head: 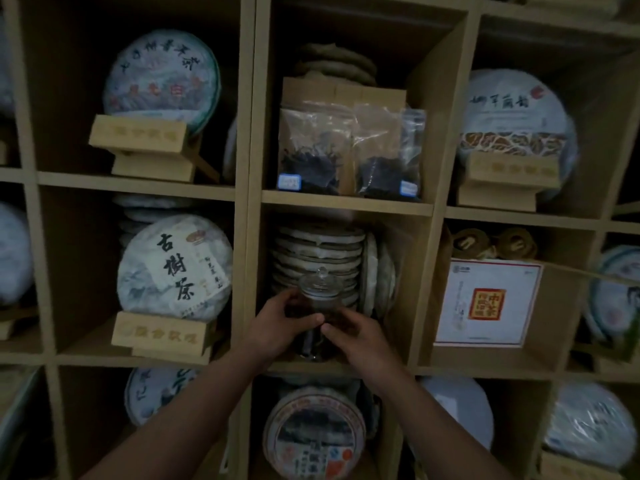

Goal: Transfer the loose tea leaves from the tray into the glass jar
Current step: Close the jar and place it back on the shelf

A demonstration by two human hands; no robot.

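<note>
Both hands, left hand (277,322) & right hand (356,336), wrap the lidded glass jar (317,306) on the shelf (346,200); looks like shelving it, w/ release next.

A wrapped tea cake (175,266) reads "古樹茶" in large black characters. Other cakes, stands and the white box (488,301) carry blurred, unreadable print.
</note>
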